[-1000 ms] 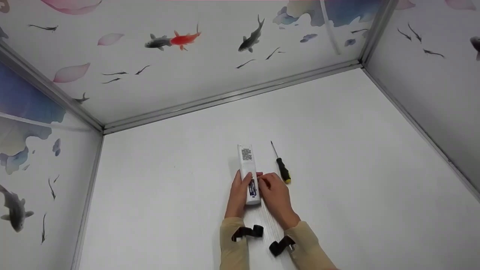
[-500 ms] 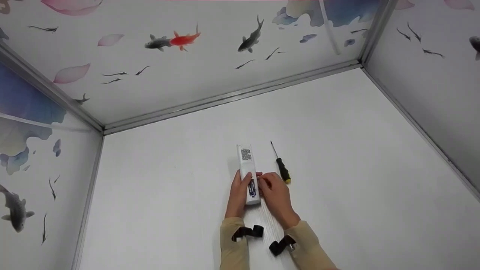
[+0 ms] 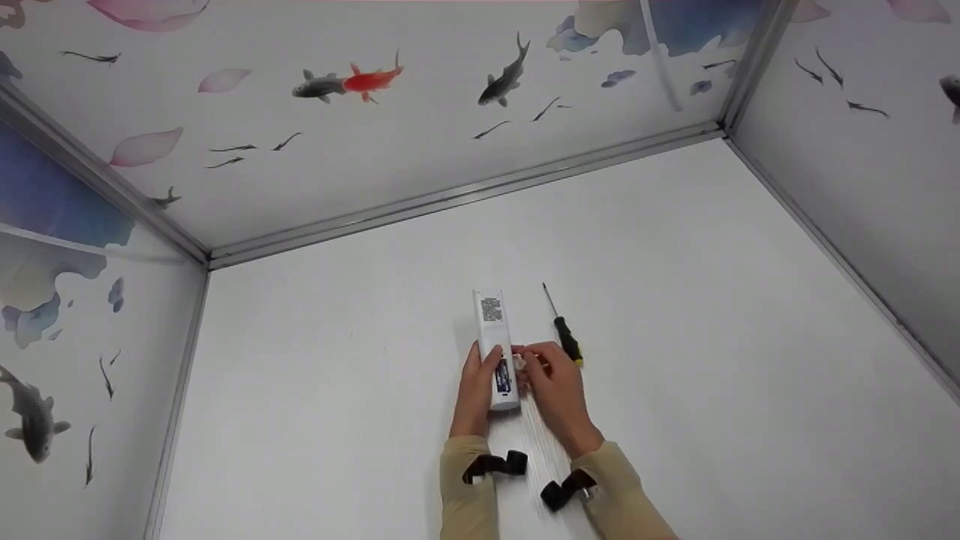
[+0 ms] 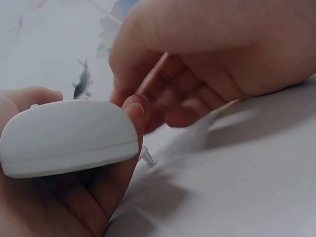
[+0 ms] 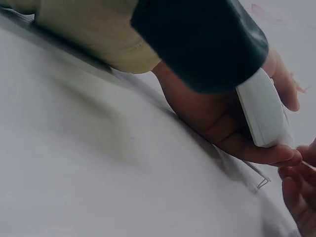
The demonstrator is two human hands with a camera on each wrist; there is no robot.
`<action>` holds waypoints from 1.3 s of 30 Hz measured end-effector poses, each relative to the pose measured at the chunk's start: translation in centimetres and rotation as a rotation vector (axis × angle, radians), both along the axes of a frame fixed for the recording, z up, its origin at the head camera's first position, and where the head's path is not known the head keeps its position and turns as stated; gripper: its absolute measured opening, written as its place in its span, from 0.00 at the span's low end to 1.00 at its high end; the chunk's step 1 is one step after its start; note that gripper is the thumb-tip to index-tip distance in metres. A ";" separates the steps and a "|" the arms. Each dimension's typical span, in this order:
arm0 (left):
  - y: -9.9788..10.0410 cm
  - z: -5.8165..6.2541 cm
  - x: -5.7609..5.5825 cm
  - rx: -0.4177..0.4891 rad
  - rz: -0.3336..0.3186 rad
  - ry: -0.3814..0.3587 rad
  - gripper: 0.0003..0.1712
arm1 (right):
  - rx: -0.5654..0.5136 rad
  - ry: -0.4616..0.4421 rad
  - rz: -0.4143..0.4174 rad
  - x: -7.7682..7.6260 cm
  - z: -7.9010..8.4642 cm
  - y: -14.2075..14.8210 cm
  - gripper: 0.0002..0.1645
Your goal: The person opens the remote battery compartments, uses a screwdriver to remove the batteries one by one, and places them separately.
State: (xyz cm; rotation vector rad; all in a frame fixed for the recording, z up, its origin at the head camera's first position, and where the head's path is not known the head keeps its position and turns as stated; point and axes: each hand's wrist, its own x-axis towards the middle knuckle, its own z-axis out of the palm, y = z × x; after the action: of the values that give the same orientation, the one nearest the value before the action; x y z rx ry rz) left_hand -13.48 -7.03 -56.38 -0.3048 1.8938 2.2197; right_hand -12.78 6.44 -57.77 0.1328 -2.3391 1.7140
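Note:
A white remote control [image 3: 493,330] lies back side up in my left hand [image 3: 476,382], which grips it with the thumb across its back. Dark blue batteries [image 3: 503,376] show in its uncovered battery compartment. Beside the remote's right edge, my right hand [image 3: 559,390] has its fingers curled, and thumb and fingertips pinch a small pale piece [image 3: 520,363] whose kind I cannot tell. The left wrist view shows the remote's rounded white end [image 4: 71,138], with a small clear piece [image 4: 147,157] beside the left fingers. Right fingertips [image 5: 295,190] are close to the left ones in the right wrist view.
A screwdriver [image 3: 568,339] with a black and yellow handle lies on the white table [image 3: 337,390], just beyond the right hand. Wall panels [image 3: 420,142] printed with fish and petals border the table at the back and sides, along grey metal edging.
My right hand has shifted slightly right, away from the remote's edge, and the pale piece now shows by its fingertips. The left hand keeps its grip on the remote.

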 end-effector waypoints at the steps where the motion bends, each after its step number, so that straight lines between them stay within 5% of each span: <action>1: 0.0 0.0 0.0 0.015 0.001 -0.008 0.32 | -0.007 0.021 -0.003 0.1 0.1 0.0 0.10; 8: -0.2 -0.1 0.1 0.199 -0.054 0.030 0.25 | 0.065 0.269 -0.079 0.4 0.8 0.6 0.10; 18: 0.0 -0.4 0.2 0.204 -0.052 0.082 0.28 | 0.170 0.429 -0.213 -0.2 1.1 2.2 0.12; 26: -0.1 2.1 0.9 0.163 -0.078 0.074 0.23 | 0.331 0.310 -0.378 -1.2 0.4 3.8 0.21; 32: -0.1 2.0 0.9 0.157 -0.077 0.066 0.24 | 0.457 0.044 -0.349 -1.4 -0.1 4.0 0.35; 39: 0.0 0.6 0.4 0.171 -0.072 0.068 0.24 | 0.560 0.008 -0.322 -1.4 -0.3 4.0 0.25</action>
State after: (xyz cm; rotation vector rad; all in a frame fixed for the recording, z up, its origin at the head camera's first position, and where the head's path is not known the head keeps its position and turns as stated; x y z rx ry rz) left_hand -13.11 -7.06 -55.80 -0.1333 1.7033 2.3509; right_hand -14.17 10.43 -58.11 -0.1351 -2.5958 0.8870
